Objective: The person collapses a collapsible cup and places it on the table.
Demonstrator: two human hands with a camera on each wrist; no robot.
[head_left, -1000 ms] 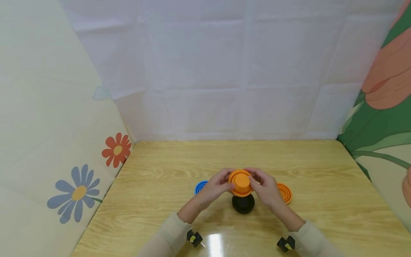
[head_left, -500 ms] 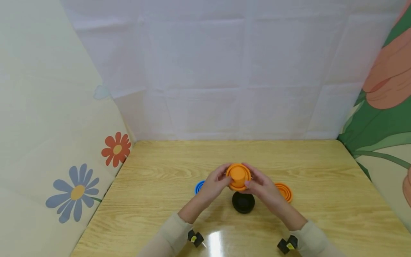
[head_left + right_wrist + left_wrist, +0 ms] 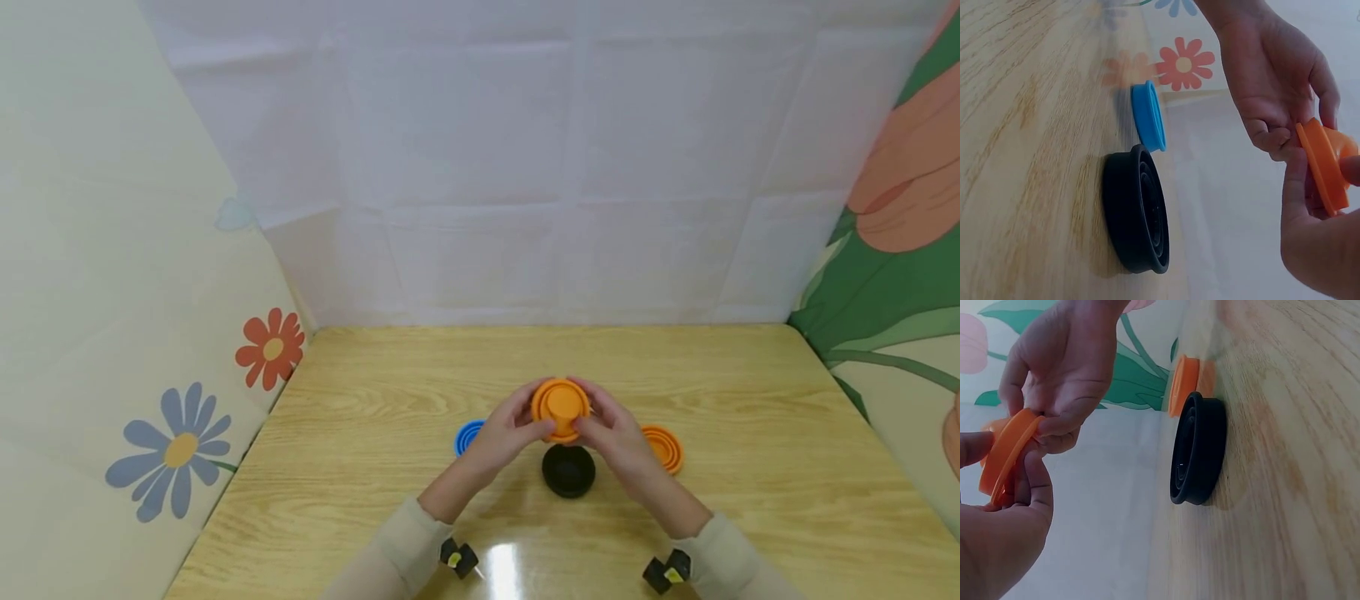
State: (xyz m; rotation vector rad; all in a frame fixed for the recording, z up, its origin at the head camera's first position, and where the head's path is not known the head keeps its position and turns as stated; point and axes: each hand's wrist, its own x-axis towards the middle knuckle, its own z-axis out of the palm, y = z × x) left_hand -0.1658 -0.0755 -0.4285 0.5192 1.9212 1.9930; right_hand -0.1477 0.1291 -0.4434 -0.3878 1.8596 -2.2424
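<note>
An orange collapsible cup (image 3: 564, 402) is held up over the table, its round base bulging toward the head camera and its folded rings around it. My left hand (image 3: 510, 429) grips its left side, with the thumb on the lower part and fingers behind the rim. From the other side my right hand (image 3: 611, 427) grips it the same way, thumb pressing near the base. Both wrist views show the cup (image 3: 1005, 456) tilted, well off the tabletop. Below the hands lies a black collapsed cup (image 3: 568, 473), ringed and flat, apart from both.
A blue collapsed cup (image 3: 468, 435) lies left of the hands, partly covered by the left one. To the right lies another orange collapsed cup (image 3: 663, 450). The wooden table (image 3: 360, 517) ends at a white cloth (image 3: 465, 250), with flowered cloths at the sides.
The orange cup has risen slightly, away from the black one, and its tilt has changed. The thumbs have shifted to its lower side. The cups on the table have stayed put.
</note>
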